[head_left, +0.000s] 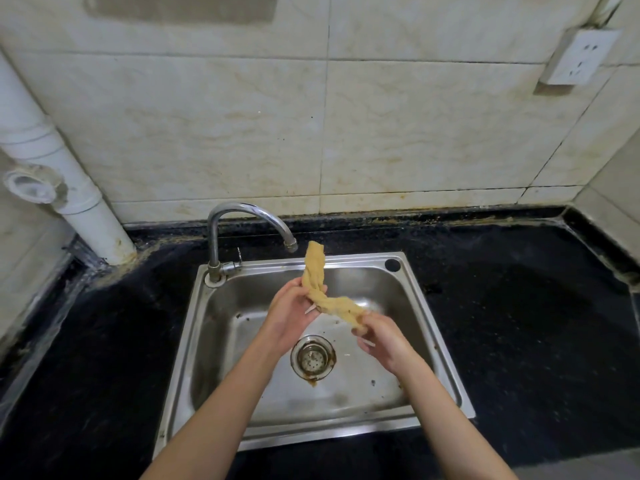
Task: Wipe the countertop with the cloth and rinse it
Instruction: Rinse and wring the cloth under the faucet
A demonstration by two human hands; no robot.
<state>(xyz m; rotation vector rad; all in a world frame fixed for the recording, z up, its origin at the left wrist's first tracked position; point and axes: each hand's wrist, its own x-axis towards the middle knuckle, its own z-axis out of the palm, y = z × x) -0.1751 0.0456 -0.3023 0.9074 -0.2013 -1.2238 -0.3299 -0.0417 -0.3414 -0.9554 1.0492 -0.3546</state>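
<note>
Cloth: yellow cloth is held twisted above the steel sink.
Fingers: both ends are gripped by left hand and right hand.
Progress: wringing is judged under way; hanging remains.

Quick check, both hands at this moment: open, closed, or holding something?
Left hand: closed around the twisted yellow cloth, near its middle, over the sink.
Right hand: closed, gripping the cloth's near end.

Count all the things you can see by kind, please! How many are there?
Hands: 2 (left hand, right hand)
Cloth: 1
Tap: 1
Sink: 1
Drain: 1
Pipe: 1
Socket: 1
Total: 8
</note>
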